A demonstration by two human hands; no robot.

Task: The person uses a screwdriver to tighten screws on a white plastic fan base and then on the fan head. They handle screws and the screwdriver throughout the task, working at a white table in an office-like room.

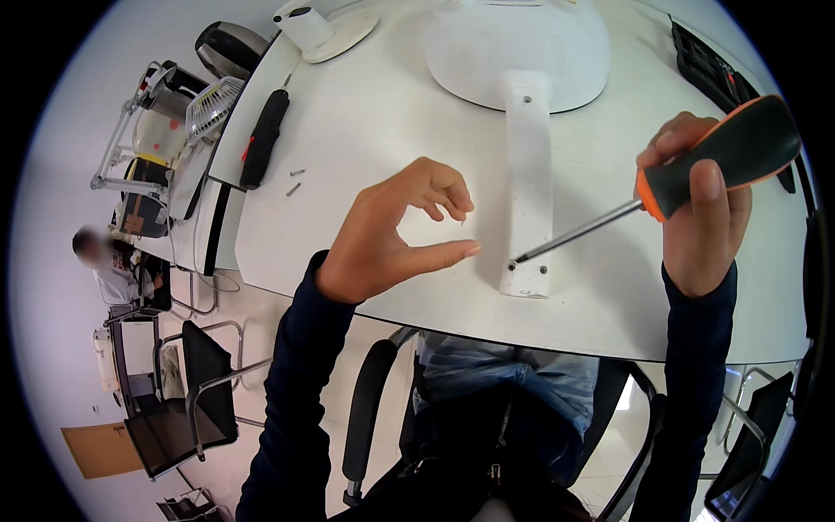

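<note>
A white flat arm (pixel 528 174) lies on the white table, joined at its far end to a rounded white base (pixel 517 48). Two dark screw holes or screws show at its near end and one farther up. My right hand (pixel 703 209) grips a screwdriver (pixel 722 157) with a black and orange handle. Its shaft slants down to the left, and the tip meets the left screw spot at the arm's near end. To the left of the arm, my left hand (pixel 400 230) hovers with thumb and fingers curved apart, nothing visible between them.
A black power screwdriver (pixel 265 139) lies at the left, with two loose screws (pixel 296 181) beside it. A white stand (pixel 315 35) is at the far left, a black tool case (pixel 709 65) at the far right. A person (pixel 113 270) sits beyond, near black chairs (pixel 209 387).
</note>
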